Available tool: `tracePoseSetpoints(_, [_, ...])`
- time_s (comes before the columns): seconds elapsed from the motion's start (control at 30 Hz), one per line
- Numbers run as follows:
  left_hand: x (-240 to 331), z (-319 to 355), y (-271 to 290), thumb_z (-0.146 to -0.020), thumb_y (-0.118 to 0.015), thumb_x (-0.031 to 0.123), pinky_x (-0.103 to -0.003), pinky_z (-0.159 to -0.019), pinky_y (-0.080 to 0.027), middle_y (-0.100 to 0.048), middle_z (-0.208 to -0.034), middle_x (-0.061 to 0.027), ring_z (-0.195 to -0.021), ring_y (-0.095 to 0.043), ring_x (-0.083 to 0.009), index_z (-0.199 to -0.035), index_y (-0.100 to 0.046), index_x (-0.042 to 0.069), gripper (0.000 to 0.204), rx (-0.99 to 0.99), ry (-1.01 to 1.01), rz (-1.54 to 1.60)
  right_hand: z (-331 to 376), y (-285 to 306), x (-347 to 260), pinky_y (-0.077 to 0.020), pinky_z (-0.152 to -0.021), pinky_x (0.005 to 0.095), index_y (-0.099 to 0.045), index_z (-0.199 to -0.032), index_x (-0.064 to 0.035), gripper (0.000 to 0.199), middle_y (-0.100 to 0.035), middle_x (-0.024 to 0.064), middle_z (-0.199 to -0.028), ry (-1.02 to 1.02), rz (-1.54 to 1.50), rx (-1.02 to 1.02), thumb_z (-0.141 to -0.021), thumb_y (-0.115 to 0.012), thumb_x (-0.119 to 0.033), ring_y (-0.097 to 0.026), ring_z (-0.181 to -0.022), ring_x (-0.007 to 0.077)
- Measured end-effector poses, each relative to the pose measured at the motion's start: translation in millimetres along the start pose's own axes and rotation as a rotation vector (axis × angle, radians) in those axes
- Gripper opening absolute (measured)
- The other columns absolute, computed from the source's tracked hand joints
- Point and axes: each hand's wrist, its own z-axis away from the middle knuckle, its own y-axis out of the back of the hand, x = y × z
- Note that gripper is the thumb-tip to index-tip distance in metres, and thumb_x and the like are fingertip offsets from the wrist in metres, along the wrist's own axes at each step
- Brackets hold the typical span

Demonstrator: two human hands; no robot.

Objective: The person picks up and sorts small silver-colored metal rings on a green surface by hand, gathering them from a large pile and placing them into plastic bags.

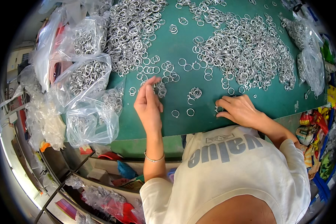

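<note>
A person bends over a green work surface (205, 122), a small silver ring (219, 109) between the thumb and fingers of the right hand (240, 111), narrowed about it just in from the near edge. The left hand (149, 104) reaches farther in, fingers lightly bent beside blurred rings (161, 89); from here one cannot tell whether it grips any.

Two loose rings (190, 112) and a small cluster (195, 93) lie between the hands. A broad heap (246, 48) spreads toward the right edge, while another heap (132, 37) banks up along the left, beside clear bags (89, 74) of rings that hide the left edge.

The rings look light, stiff and smooth, likely slippery and hard to break, though apt to hook together by their small tabs. The outer rim, pinched from opposite sides, seems the surest hold.

Bare green runs between the heaps and along the near edge, the easiest room for sliding a hand. That edge shows no raised lip, so a ring could roll off. A filled bag (311, 71) crowds the right edge, above the near right corner.
</note>
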Motion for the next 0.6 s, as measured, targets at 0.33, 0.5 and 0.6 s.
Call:
tracePoseSetpoints(0.33, [-15,54,3,-0.075,-0.067,0.007,-0.032,-0.049,-0.042,-0.055,-0.081,-0.0083,-0.053,-0.051,-0.0224,-0.101,-0.060,0.006,0.026,-0.234,-0.255,-0.915,-14,9,4,-0.0368,-0.047,0.0398,-0.049,-0.082,-0.0060,0.020,-0.055,0.0097,-0.063,-0.037,-0.145,-0.035,-0.075,-0.065,-0.016,-0.055,-0.057,0.0316])
tracePoseSetpoints(0.5, [-21,64,9,-0.077,-0.066,0.009,-0.035,-0.053,-0.045,-0.054,-0.081,-0.0097,-0.062,-0.057,-0.0264,-0.100,-0.059,0.005,0.025,-0.129,-0.240,-0.822,-61,30,-42,-0.0288,-0.044,0.0313,-0.049,-0.081,-0.0069,0.022,-0.036,0.0037,-0.050,0.036,-0.385,0.019,-0.077,-0.067,-0.020,-0.037,-0.044,0.0190])
tracePoseSetpoints(0.6, [-20,72,7,-0.079,-0.063,0.009,-0.038,-0.056,-0.046,-0.054,-0.085,-0.0122,-0.068,-0.058,-0.0299,-0.102,-0.056,0.005,0.025,-0.104,-0.332,-0.805,-122,30,-92,-0.0302,-0.044,0.0329,-0.050,-0.084,-0.0068,0.022,-0.037,0.0050,-0.050,0.283,-0.528,0.125,-0.079,-0.064,-0.024,-0.038,-0.043,0.0207])
